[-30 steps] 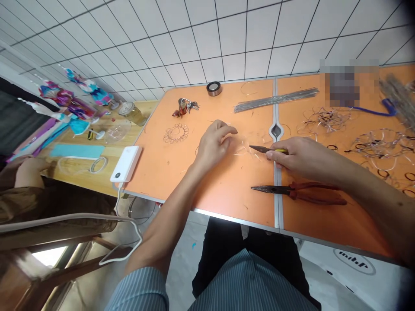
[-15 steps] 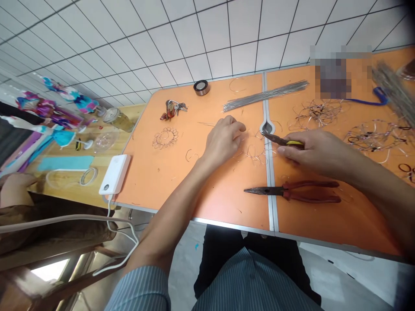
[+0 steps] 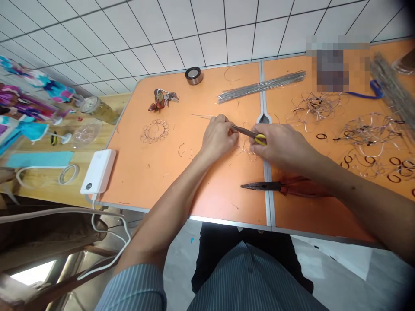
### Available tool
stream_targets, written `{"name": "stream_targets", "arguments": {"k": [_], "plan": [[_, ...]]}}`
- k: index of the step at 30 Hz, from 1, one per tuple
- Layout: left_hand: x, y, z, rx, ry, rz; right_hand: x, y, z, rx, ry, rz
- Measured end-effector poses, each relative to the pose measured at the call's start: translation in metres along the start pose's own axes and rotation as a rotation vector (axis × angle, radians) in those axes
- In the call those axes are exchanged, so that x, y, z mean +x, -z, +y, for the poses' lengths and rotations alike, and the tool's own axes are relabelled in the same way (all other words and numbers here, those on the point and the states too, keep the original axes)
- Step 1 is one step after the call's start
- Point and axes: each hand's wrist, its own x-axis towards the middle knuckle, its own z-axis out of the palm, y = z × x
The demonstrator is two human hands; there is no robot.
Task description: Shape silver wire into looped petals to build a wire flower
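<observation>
A person seated at an orange folding table [image 3: 155,181] works with both bare hands at its centre. The right hand [image 3: 282,147] is closed around small needle-nose pliers with yellow grips [image 3: 248,132], their dark steel nose pointing left and reaching the fingers of the left hand [image 3: 218,138]. The left hand is curled almost shut, fingertips pinched together; a thin straight wire [image 3: 202,115] runs out from it across the tabletop, though the exact grip is hidden by the fingers. Loose curls of fine wire [image 3: 243,150] lie beneath both hands, beside the table's metal centre seam [image 3: 267,190].

Just below the right forearm lie long-nose pliers with red handles [image 3: 279,186]. Farther up the table are a bundle of straight silver steel rods [image 3: 262,88], a flower-shaped loop of copper-toned wire [image 3: 154,131], a ring of keys on a clip [image 3: 162,99] and a black-and-silver roll of tape [image 3: 193,75]. To the right, tangled wire frames [image 3: 369,136] sit among small dark rings [image 3: 394,172]. A white power bank [image 3: 98,171] rests at the table's left edge, its white cable [image 3: 110,231] hanging down, and a glass jar [image 3: 99,115] stands on a wooden table beyond.
</observation>
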Motion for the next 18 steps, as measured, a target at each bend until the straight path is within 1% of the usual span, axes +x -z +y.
{"name": "stream_targets", "arguments": {"k": [4,8,13,16,18], "plan": [[0.001,-0.003,-0.004,-0.061,0.009,0.029,0.014,-0.001,-0.009,-0.060,-0.038,-0.039],[0.004,-0.006,-0.009,-0.139,0.048,0.022,0.019,-0.004,-0.015,-0.099,-0.062,-0.053],[0.004,-0.012,-0.012,-0.180,0.073,0.054,0.020,-0.011,-0.020,-0.212,-0.145,-0.020],[0.003,-0.015,-0.012,-0.171,0.069,0.088,0.023,-0.015,-0.020,-0.208,-0.141,-0.019],[0.004,-0.015,-0.012,-0.179,0.072,0.088,0.026,-0.017,-0.019,-0.176,-0.149,-0.036]]}}
